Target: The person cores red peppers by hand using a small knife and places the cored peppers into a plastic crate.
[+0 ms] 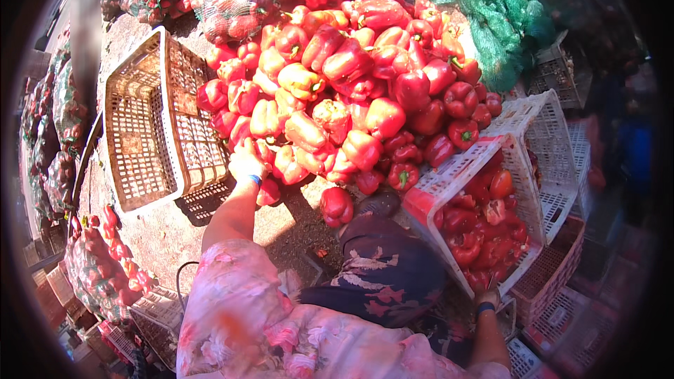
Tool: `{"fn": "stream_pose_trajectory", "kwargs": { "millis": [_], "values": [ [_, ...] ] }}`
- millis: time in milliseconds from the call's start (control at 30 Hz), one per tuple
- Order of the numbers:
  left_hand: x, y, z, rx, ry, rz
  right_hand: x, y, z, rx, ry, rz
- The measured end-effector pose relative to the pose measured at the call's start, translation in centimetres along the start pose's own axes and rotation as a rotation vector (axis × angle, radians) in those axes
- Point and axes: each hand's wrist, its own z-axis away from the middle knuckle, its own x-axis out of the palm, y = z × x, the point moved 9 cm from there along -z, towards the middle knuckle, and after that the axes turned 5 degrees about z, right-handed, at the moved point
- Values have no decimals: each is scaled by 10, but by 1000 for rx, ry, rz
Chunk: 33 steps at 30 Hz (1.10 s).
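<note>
A big heap of red bell peppers [363, 63] lies on the ground before me, some of them washed out by bright sun. My left hand [247, 162], with a blue band at the wrist, is on the peppers at the heap's near left edge. Glare hides whether its fingers have closed on one. At my right, a red-and-white plastic crate [468, 160] lies tilted, holding red pepper pieces [482, 221]. My right hand [487, 297] is at this crate's near rim, beside the pieces. Its fingers are in shadow and partly hidden. One loose red pepper [336, 206] sits by my shoe.
A dirty white crate [139, 137] rests on its side at the left. Mesh sacks of peppers [237, 0] stand behind the heap, next to green netting [489, 16]. Another filled sack [97, 268] is at the lower left. More crates [550, 268] crowd the right side.
</note>
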Motion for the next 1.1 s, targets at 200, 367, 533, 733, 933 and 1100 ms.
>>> {"fn": "stream_pose_trajectory", "kwargs": {
  "millis": [200, 367, 533, 733, 933, 1100],
  "values": [
    [5, -75, 36, -312, 139, 400, -47, -17, 40, -148, 28, 201],
    [-41, -78, 62, -232, 296, 800, -119, -49, 61, -249, 267, -194],
    [-140, 87, 106, 313, -217, 1567, -198, -88, 114, -514, 201, -1128],
    [-257, 309, 278, 880, -332, 1472, -208, -135, 136, -468, -26, -1765],
    [-211, 447, 452, 1325, -745, 1240, -241, -70, 125, -644, -89, -1992],
    [-208, 488, 525, 1711, -490, 767, -244, 9, 109, -794, 124, -1635]
  ]
}}
